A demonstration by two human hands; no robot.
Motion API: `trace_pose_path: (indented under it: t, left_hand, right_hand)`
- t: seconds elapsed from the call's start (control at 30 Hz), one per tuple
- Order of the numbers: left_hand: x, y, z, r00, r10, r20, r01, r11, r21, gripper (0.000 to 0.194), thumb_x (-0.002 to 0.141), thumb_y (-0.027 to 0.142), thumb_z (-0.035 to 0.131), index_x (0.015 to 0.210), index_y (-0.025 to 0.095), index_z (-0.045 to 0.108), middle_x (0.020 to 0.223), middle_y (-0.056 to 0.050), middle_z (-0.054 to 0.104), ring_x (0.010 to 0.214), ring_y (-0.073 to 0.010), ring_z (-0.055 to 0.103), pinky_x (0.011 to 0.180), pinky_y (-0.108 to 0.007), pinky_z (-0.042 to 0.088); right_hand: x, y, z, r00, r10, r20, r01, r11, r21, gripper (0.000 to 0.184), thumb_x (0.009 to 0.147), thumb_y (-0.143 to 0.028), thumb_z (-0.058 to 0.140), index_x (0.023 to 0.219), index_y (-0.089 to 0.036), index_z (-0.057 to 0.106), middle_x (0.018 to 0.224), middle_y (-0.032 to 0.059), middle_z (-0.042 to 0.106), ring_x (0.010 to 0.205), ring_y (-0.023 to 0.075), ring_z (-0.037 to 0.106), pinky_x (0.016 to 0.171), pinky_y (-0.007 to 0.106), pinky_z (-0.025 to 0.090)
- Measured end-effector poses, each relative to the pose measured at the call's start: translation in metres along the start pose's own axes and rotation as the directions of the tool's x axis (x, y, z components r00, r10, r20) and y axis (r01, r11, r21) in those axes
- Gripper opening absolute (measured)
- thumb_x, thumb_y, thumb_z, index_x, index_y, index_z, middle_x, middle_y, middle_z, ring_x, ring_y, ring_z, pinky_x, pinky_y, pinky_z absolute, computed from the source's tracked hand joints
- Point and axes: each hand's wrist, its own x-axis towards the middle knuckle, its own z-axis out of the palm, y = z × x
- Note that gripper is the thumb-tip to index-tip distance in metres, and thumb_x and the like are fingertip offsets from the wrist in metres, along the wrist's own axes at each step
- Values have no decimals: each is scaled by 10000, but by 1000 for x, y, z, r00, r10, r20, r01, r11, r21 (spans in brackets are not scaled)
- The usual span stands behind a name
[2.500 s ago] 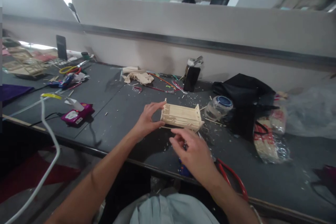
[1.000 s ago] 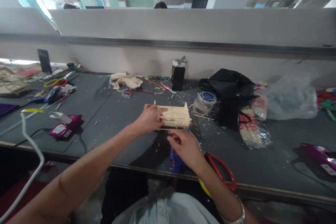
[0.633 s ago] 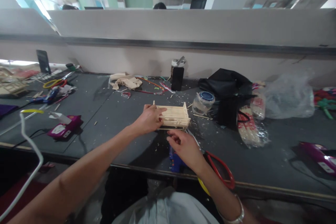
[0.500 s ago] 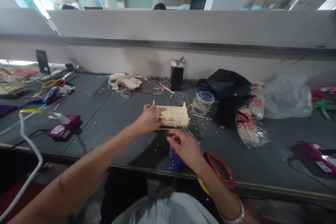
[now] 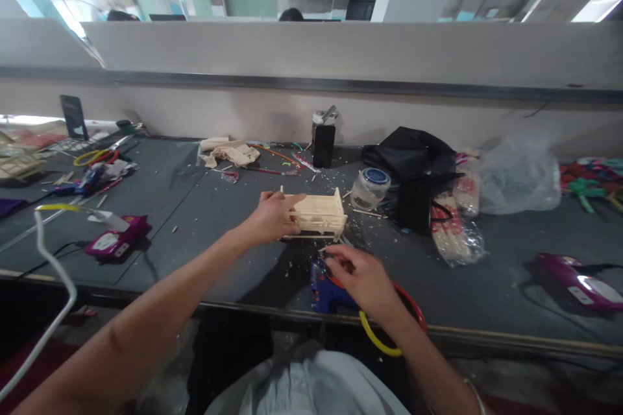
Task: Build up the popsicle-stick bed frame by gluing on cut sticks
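Observation:
A small frame built of pale wooden sticks, like a tiny bed or bench, stands on the dark table. My left hand is closed on its left end, one finger lying along the top. Just in front of the frame's right corner, my right hand pinches what looks like a short piece of wooden stick. Below that hand lies a blue tool, probably a glue gun, partly covered by the hand. Scissors with a yellow and a red handle reach over the table edge, partly hidden by my right forearm.
Wood chips are scattered right of the frame. Beyond are a clear jar with blue lid, a black bag, packs of sticks and an upright phone. Purple power strips lie left and right; a white cable hangs left.
My right hand has moved right and slightly down, away from the frame, and the small stick piece now shows at its fingertips. The left hand keeps its hold. The view has shifted slightly.

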Motion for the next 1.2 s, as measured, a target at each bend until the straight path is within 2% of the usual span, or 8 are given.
trace_pose_path:
  t: [0.13, 0.23, 0.33, 0.47, 0.57, 0.83, 1.03, 1.2]
  left_hand:
    - [-9, 4, -18, 998, 58, -6, -58, 997, -43, 677, 639, 301, 765, 1266, 239, 518, 1055, -66, 683, 1032, -300, 523, 905, -421, 313]
    - [-31, 17, -26, 967, 68, -244, -85, 994, -61, 373, 753, 321, 686, 1100, 211, 605, 1062, -64, 674, 1009, -255, 538, 873, -371, 345]
    - [-63, 39, -10, 916, -42, -399, -28, 985, -169, 151, 885, 269, 517, 802, 184, 609, 748, -11, 639, 741, -154, 547, 744, -285, 384]
    - [-96, 63, 40, 892, -303, -334, 198, 928, -315, 255, 925, 276, 427, 710, 178, 524, 655, 13, 536, 644, -127, 507, 622, -238, 371]
    - [-107, 70, 68, 854, -428, -296, 312, 877, -366, 363, 940, 304, 381, 597, 188, 411, 566, 35, 435, 562, -114, 449, 562, -233, 334]
    - [-108, 59, 66, 833, -485, -266, 388, 855, -345, 405, 947, 360, 356, 586, 189, 419, 563, 27, 466, 586, -130, 463, 580, -250, 335]
    - [-94, 58, 75, 908, -330, -257, 262, 928, -265, 143, 907, 253, 458, 907, 169, 573, 822, -42, 595, 792, -189, 526, 714, -313, 421]
    - [-82, 67, 80, 944, -211, -253, 184, 975, -125, 279, 867, 184, 502, 1142, 169, 545, 1065, -102, 591, 967, -243, 522, 840, -413, 431]
  right_hand:
    - [-23, 17, -22, 999, 13, -44, -14, 1000, -22, 183, 856, -318, 536, 935, -230, 675, 842, 12, 715, 705, 171, 642, 672, 276, 473]
    - [-41, 31, -32, 996, -24, -89, 19, 998, -58, 195, 886, -336, 500, 853, -228, 660, 839, 11, 710, 716, 168, 641, 684, 270, 473]
    - [-52, 37, -32, 989, -51, -138, 39, 995, -92, 221, 910, -351, 471, 852, -220, 639, 828, 18, 698, 740, 166, 637, 689, 266, 475]
    - [-51, 27, -16, 974, -212, -78, 178, 933, -312, 230, 881, -331, 534, 1032, -186, 629, 991, 79, 674, 929, 230, 591, 835, 355, 452]
    - [-46, 15, -1, 975, -219, 49, 213, 835, -507, 484, 801, -309, 628, 1258, -178, 537, 1117, 117, 629, 998, 300, 543, 859, 444, 429]
    - [-40, 14, 11, 969, -146, 198, 226, 847, -481, 407, 812, -188, 558, 1219, -171, 564, 998, 93, 648, 922, 269, 569, 825, 434, 437]
    - [-53, 24, -33, 955, -295, 29, 291, 917, -272, 379, 852, -219, 523, 1230, -211, 504, 1068, 68, 624, 987, 211, 567, 868, 347, 454]
    - [-54, 91, -87, 977, -202, -76, 163, 923, -348, 345, 868, -355, 523, 1203, -278, 534, 1085, 45, 633, 1002, 218, 593, 892, 366, 468]
